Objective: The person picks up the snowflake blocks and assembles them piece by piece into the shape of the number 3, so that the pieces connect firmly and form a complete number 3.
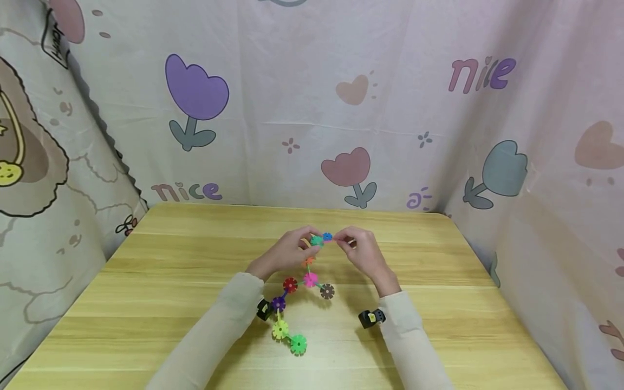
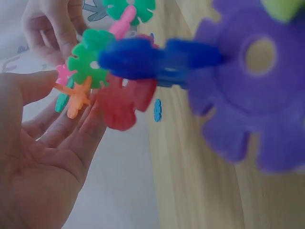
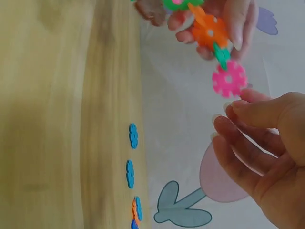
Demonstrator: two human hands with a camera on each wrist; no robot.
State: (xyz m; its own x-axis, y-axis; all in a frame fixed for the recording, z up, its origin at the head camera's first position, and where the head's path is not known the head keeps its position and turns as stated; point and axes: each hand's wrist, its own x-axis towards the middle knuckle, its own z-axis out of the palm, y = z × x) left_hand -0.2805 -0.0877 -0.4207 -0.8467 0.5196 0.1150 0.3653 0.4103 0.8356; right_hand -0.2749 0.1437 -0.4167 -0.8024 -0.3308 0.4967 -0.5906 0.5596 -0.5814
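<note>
A chain of colourful plastic snowflake-shaped building discs (image 1: 298, 292) lay across the middle of the pale wooden counter (image 1: 161, 271), its near end finishing in a green disc (image 1: 298, 344) and its far end lifted off the wood between both hands. The left hand (image 1: 285, 252) pinched the raised far end from the left, its fingers (image 1: 302, 238) curled round the teal and orange discs there. The right hand (image 1: 361, 249) met it from the right, its fingers (image 1: 343, 241) pinching a small blue disc (image 1: 327, 236) against the chain's tip. Farther back, loose blue flat discs (image 3: 133, 136) stood along the far edge of the counter, against the cartoon-printed fabric backdrop (image 1: 351, 108).
</note>
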